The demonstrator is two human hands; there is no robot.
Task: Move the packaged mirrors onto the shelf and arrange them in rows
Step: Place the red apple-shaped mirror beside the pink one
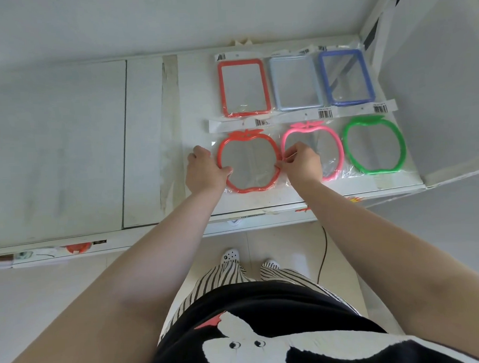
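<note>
Both hands' fingers pinch the red apple mirror point(247, 161): left hand point(205, 169), right hand point(303, 162), arms outstretched

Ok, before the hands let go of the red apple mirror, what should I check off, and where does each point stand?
1. Both hands on the red apple mirror: ok, left hand grips its left edge, right hand pinches its right edge.
2. Lying flat on the shelf: cannot tell.
3. In line with the pink apple mirror and green apple mirror: ok, though slightly lower.
4. Clear of the pink one: not ok, the packaging appears to overlap.
5. Back row of three rectangular mirrors complete: ok.
</note>
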